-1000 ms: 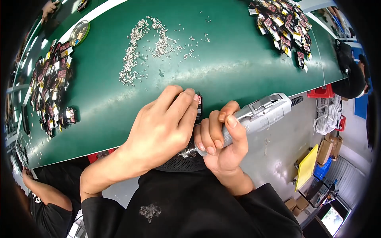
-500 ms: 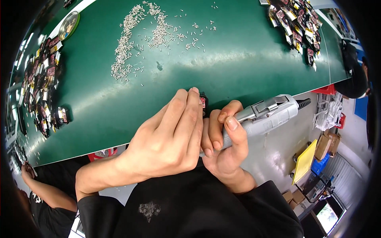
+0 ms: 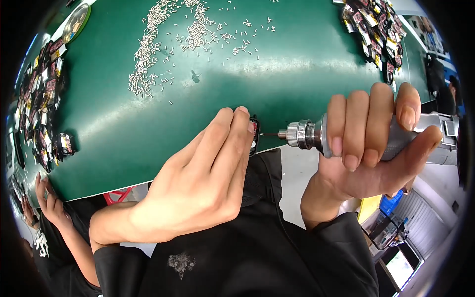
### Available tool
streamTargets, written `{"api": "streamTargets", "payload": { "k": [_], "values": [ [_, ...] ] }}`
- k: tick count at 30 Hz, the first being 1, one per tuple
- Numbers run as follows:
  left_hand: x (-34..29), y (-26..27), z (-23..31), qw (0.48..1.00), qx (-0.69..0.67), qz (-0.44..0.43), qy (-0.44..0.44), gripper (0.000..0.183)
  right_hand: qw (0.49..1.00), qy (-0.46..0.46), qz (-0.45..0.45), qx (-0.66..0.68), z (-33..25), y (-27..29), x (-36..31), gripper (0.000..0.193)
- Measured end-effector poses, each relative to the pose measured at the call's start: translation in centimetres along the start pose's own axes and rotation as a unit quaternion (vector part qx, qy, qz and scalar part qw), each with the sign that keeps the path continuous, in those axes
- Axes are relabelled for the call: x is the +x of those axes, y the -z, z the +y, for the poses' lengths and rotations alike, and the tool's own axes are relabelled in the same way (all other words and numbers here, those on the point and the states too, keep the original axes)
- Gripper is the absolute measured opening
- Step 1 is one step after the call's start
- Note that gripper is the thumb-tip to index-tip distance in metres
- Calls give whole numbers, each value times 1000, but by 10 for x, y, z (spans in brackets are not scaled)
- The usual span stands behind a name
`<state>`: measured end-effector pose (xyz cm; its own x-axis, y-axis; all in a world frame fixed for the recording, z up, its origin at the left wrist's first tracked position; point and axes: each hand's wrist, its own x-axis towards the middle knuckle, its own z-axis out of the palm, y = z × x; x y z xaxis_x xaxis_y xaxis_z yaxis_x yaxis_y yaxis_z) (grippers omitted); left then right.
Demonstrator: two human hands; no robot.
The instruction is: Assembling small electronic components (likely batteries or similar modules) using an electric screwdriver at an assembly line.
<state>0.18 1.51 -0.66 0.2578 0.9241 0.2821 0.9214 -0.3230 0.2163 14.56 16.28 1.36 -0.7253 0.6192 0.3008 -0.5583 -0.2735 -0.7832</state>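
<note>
"What had just changed?"

"Over the green tabletop (image 3: 297, 59), with a left heap (image 3: 42, 94) of dark devices at its left end and a right heap (image 3: 374, 34) at its far right, the grey screwdriver (image 3: 396, 137) had swung out rightward. Half a second earlier its nose was hidden behind the other hand; now it lay nearly level by the tabletop's near edge, pointing left."

"And the hands?"

"The right hand (image 3: 357, 133) had its fingers (image 3: 378, 114) wrapped round the screwdriver, thumb along the near side. The left hand (image 3: 203, 173) had kept much the same pose at the tabletop's near edge, fingers pressed together, tips against a black part (image 3: 255, 129). Its thumb was hidden, so I couldn't tell how it pinched."

"What did that mean for the work?"

"I'd judge that tool and part were now roughly lined up, though not touching."

"How did the part look?"

"A narrow dark sliver at the tabletop's near edge, reddish on its face, with a pale round spot low down. The fingers covered most of it."

"Anything smaller?"

"The slim bit (image 3: 269, 133), just short of the part. Smallest were silvery pins (image 3: 198, 32) scattered over the tabletop's far middle; whether the bit carried one, I couldn't tell."
</note>
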Motion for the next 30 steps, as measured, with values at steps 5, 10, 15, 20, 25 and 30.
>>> {"api": "streamTargets", "payload": {
  "k": [5,10,15,20,25,30],
  "values": [
    [0,1,0,1000,-1,25,10,39,1000,-13,-1,-4,7,-2,6,36],
    [-3,-5,0,999,-8,45,12,38,1000,-11,-2,-28,13,1,4,35],
    [-5,-8,-3,998,-28,56,1,38,996,-30,-70,-45,15,-1,7,30],
    [0,-5,-3,998,-50,44,8,42,984,-37,-94,-146,7,-11,16,25],
    [-3,14,-5,999,-14,24,24,43,991,7,-80,-106,19,-24,21,22],
    [-14,9,4,999,25,37,27,42,998,-20,-39,44,25,-24,18,25]
  ]
}}
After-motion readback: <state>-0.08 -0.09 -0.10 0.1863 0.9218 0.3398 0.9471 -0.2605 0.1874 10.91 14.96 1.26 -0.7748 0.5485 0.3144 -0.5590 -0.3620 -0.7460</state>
